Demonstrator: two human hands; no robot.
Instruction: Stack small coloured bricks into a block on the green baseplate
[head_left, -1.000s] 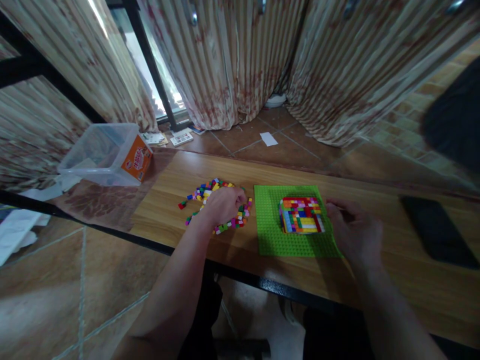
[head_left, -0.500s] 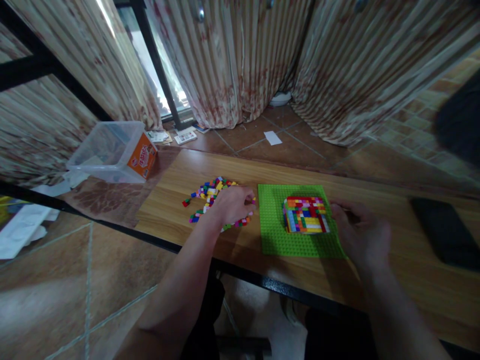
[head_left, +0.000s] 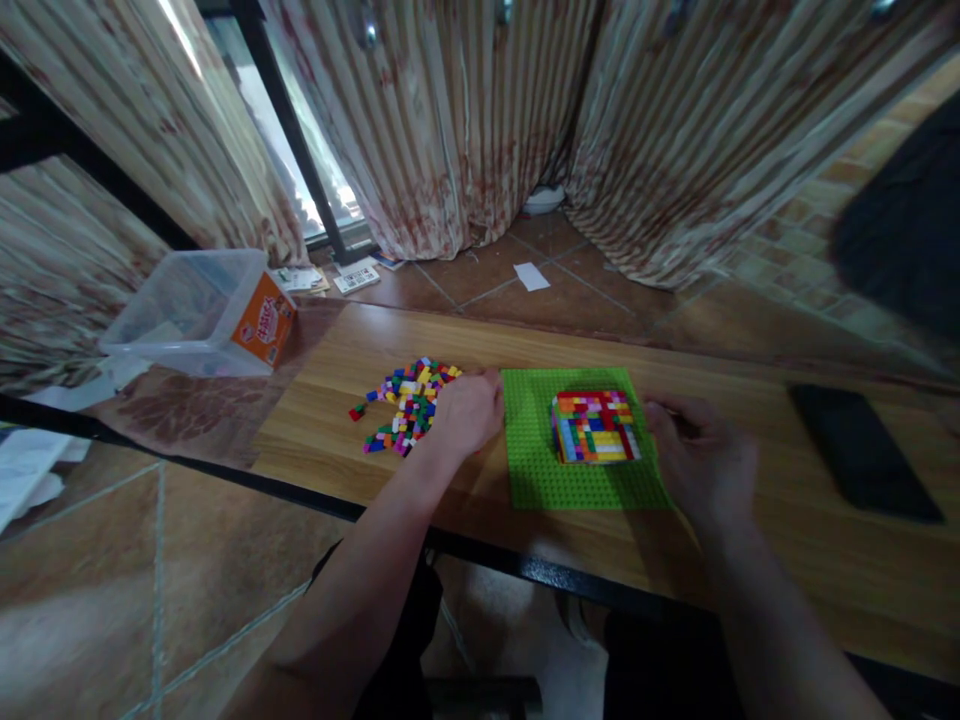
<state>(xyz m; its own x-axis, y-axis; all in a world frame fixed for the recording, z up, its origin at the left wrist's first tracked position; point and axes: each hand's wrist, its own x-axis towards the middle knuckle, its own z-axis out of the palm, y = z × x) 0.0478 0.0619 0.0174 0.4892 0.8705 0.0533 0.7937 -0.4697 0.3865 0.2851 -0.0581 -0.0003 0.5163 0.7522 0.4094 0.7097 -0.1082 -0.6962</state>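
Observation:
A loose pile of small coloured toy bricks lies on the wooden table. My left hand is at the pile's right side, its fingertips by the left edge of the green baseplate. Its fingers are closed, and whatever is between them is hidden. On the baseplate stands a low block built of multicoloured bricks, with red along its top edge. My right hand is just right of this block, at the baseplate's right edge. Thumb and fingers are curled together; I cannot make out what they hold.
A dark phone lies on the table at the right. Beyond the left end is a clear plastic box with an orange label. Papers lie on the tiled floor near the curtains.
My left hand has shifted right relative to the pile, toward the baseplate, uncovering more bricks. My right hand stays by the baseplate's right edge. The whole view has shifted slightly.

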